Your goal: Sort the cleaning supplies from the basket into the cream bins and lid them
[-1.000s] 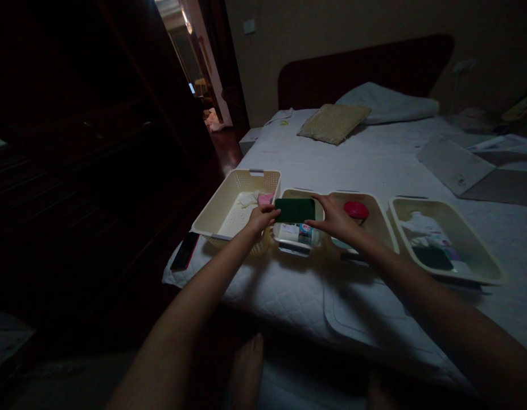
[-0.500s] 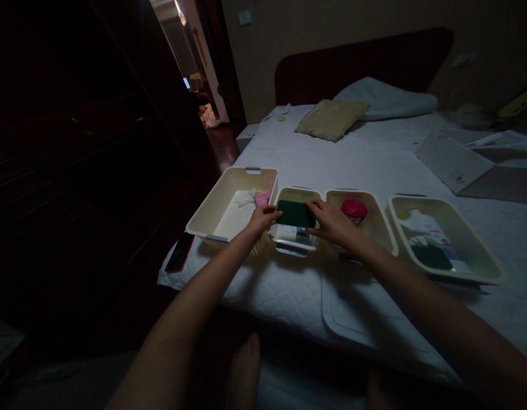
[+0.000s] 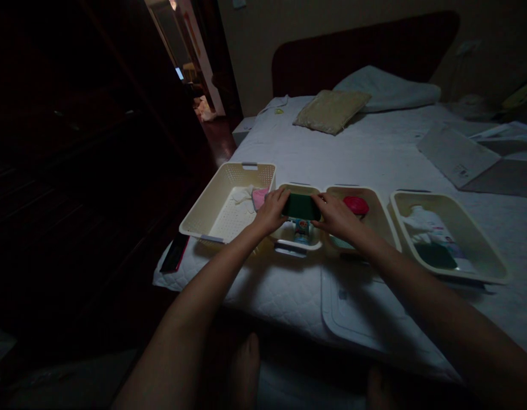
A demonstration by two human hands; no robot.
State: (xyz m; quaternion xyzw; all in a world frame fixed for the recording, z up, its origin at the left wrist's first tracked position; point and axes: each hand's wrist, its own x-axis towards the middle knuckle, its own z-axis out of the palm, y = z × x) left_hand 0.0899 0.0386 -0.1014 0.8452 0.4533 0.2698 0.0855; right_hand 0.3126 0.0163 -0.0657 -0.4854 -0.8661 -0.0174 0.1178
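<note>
Closest to the camera, two bare feet point(image 3: 246, 373) rest on the floor below the bed's edge, and both forearms reach out across the white quilted bedcover point(image 3: 272, 290). The left hand point(image 3: 271, 212) and right hand point(image 3: 337, 216) hold a dark green sponge point(image 3: 301, 206) between them, with the fingers point(image 3: 281, 196) of each hand curled over one short end. It sits just above the small cream plastic tray point(image 3: 300, 246), where a small box with a blue label point(image 3: 301, 231) stands. Left of that tray, by the left hand, a cream perforated basket point(image 3: 227, 185) holds a white cloth point(image 3: 242, 195) and a pink item point(image 3: 260, 197). A black phone point(image 3: 175, 254) lies beside the basket. Right of the small tray, a cream tray point(image 3: 377, 219) holds a red lid point(image 3: 355, 205). Beyond it, a larger cream tray point(image 3: 460, 210) holds a white bottle point(image 3: 421, 219) and a dark green pad point(image 3: 435, 255). Farther up the bed lie a grey folder point(image 3: 455, 155), a beige cushion point(image 3: 330, 111) and a pale pillow point(image 3: 387, 85), against a dark headboard point(image 3: 361, 51).
</note>
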